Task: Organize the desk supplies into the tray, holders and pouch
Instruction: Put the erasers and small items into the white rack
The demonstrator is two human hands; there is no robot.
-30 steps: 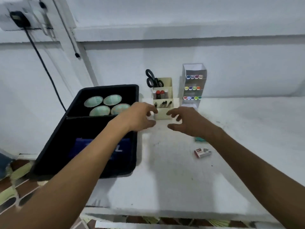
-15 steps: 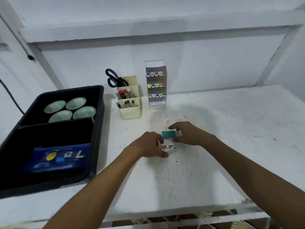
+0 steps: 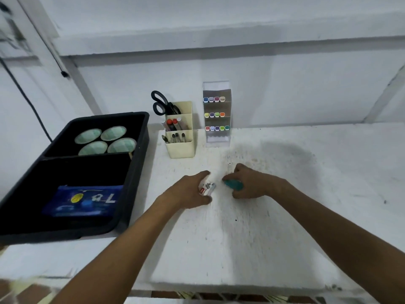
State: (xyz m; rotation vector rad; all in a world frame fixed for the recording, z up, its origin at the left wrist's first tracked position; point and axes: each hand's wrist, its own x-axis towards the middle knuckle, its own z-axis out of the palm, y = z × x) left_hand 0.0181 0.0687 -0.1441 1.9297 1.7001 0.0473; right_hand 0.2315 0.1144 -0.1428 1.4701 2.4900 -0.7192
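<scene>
Both hands parted: left grip (image 3: 192, 190) clasps white-and-red box (image 3: 207, 188), right grip (image 3: 248, 183) teal eraser (image 3: 234, 184)

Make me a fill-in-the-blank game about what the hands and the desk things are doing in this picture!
1. The left hand grips a small white ____.
2. The right hand grips a small thing whose colour is ____.
3. The black scissors stand in the cream ____.
4. The blue pouch lies inside the black ____.

Missing words: box; teal; holder; tray
</scene>
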